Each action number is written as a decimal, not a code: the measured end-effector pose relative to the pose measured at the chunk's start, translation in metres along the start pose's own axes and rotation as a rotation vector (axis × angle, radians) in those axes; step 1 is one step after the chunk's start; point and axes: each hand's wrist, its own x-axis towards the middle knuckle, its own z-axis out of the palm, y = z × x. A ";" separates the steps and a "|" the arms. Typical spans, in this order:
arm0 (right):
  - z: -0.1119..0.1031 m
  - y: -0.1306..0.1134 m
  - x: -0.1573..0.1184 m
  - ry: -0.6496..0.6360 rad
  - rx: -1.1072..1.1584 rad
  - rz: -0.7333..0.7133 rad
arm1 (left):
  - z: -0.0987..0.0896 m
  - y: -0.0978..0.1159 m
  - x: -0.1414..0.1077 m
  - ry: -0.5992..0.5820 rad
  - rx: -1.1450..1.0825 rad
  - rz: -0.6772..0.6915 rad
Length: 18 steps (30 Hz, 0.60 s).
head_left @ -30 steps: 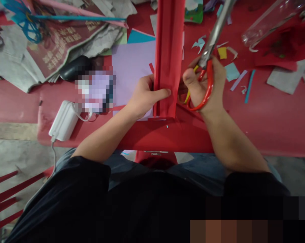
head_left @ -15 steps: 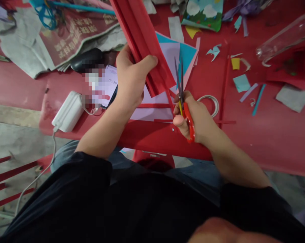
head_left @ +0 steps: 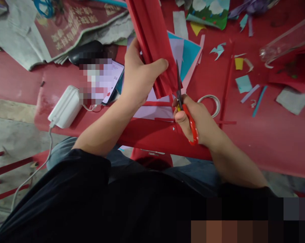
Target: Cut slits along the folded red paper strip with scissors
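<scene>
Folded red paper (head_left: 154,44) is gripped in my left hand (head_left: 142,72), thumb on top and fingers wrapped beneath. It is held above the table, its lower end pointing toward my right hand (head_left: 197,118). That hand is closed around a pair of scissors (head_left: 179,98) with red handles. The scissors' blades meet the right lower edge of the red paper; part of the blades seems hidden by the paper. Under the hands lie lilac paper sheets (head_left: 152,112) with a red strip across them, and blue paper (head_left: 190,60) fans out behind.
A phone (head_left: 114,81), a white power bank (head_left: 66,106) with a cable and a black case (head_left: 86,52) lie at left, beside newspaper (head_left: 63,30). To the right are a tape roll (head_left: 216,104), paper scraps (head_left: 243,83) and a clear plastic bottle (head_left: 286,42).
The red paper and my left hand have shifted right. The scissor blades, apart from the paper before, now sit at its edge and look more closed.
</scene>
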 end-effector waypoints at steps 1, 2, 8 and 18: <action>0.000 0.000 0.000 -0.004 0.008 0.000 | 0.000 0.000 0.000 -0.006 0.031 0.070; 0.000 0.001 0.000 -0.005 0.015 0.000 | -0.001 -0.001 0.000 -0.002 0.058 0.121; -0.001 0.004 0.001 0.015 0.053 -0.004 | -0.002 -0.007 -0.001 -0.095 0.092 0.096; -0.014 0.013 -0.006 -0.098 0.449 -0.031 | -0.009 -0.012 0.010 -0.189 -0.260 0.067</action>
